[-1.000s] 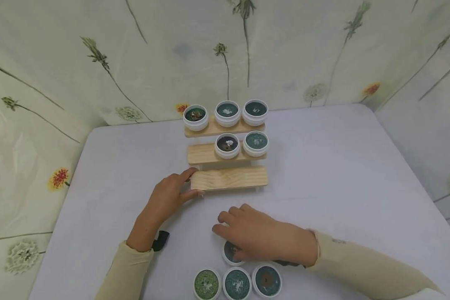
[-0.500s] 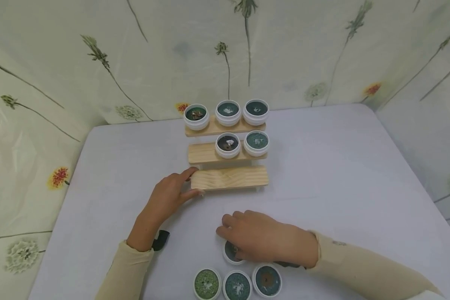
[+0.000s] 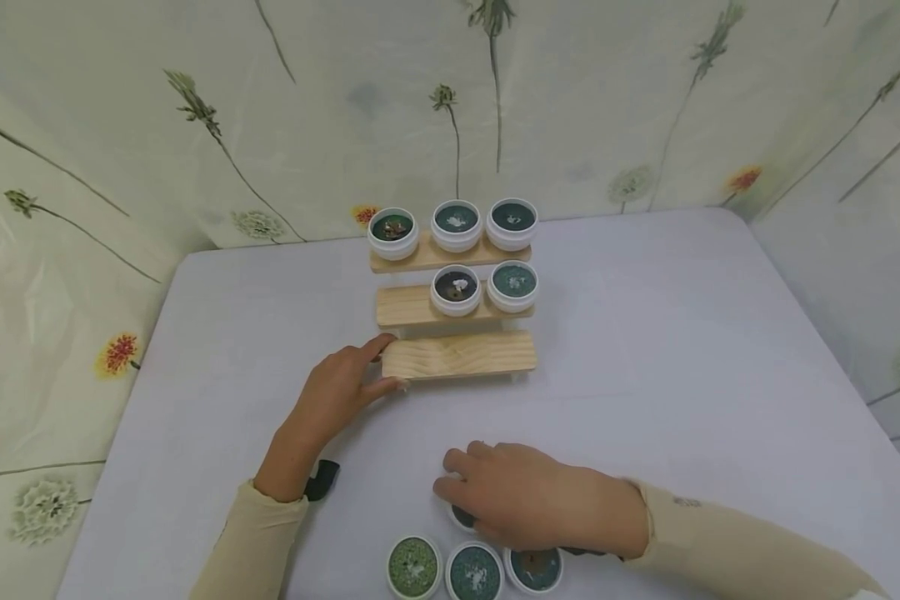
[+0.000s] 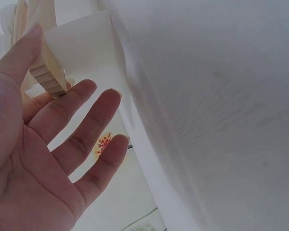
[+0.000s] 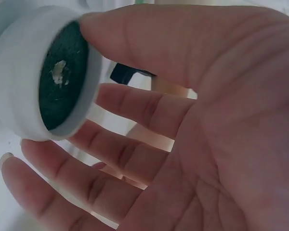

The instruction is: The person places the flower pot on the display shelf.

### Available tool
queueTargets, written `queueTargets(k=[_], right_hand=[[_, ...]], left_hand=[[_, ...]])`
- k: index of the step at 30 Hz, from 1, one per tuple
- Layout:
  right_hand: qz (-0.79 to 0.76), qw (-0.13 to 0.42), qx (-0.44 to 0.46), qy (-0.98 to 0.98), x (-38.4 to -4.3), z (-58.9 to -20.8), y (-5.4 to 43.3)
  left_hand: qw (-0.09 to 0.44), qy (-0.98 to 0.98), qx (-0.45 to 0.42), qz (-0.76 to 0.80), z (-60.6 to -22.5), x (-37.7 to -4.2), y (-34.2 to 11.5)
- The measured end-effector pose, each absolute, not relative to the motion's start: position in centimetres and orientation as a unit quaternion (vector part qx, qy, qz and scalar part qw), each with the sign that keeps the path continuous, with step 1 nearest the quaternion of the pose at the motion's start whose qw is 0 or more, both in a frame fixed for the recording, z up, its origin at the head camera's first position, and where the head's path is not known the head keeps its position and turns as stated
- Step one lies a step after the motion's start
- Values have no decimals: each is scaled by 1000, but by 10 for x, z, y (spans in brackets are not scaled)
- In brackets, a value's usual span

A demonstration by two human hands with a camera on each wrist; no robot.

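A three-step wooden display stand [image 3: 457,357] stands mid-table in the head view. My left hand [image 3: 333,392] pinches the left end of its lowest step, thumb on the front side. In the left wrist view the step's end [image 4: 48,79] sits between thumb and index finger, the other fingers stretched out. Lower down, my right hand [image 3: 521,496] curves over a small round white jar [image 3: 461,518] and mostly covers it. Seen from the right wrist, the thumb meets the rim of this jar [image 5: 19,72] and fingertips reach its opposite side; its top is dark green with a pale fleck.
Three similar jars [image 3: 456,227] stand on the top step and two more [image 3: 456,290] on the middle step. Near the front, a light green jar [image 3: 413,568], a teal one [image 3: 475,572] and one with a brown patch [image 3: 534,570] sit in a row. White cloth [image 3: 682,350] covers the table.
My right hand has shifted slightly toward the front of the table, covering more of the jar under it and part of the brown-patched one. The left hand has stayed on the stand.
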State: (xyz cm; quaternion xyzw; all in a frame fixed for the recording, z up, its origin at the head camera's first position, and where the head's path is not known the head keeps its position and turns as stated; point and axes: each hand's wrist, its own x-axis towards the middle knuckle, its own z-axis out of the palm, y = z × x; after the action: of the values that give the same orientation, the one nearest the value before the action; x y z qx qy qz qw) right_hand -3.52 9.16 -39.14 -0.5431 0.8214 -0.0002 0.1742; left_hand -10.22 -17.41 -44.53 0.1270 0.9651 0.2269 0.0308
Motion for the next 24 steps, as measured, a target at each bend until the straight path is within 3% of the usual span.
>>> queueTargets(k=[7,15,24], right_hand=[[4,185,-542,819,-34,-394,93],[17,133,-557,820,-37,-404,89],[-14,73,-551,831,-59,-388,79]], left_hand=[[34,968,123,218,-444,-102,-174],[34,969,123,213,-445,-103,-173],[30,967,126,218,-444,-102,-174]])
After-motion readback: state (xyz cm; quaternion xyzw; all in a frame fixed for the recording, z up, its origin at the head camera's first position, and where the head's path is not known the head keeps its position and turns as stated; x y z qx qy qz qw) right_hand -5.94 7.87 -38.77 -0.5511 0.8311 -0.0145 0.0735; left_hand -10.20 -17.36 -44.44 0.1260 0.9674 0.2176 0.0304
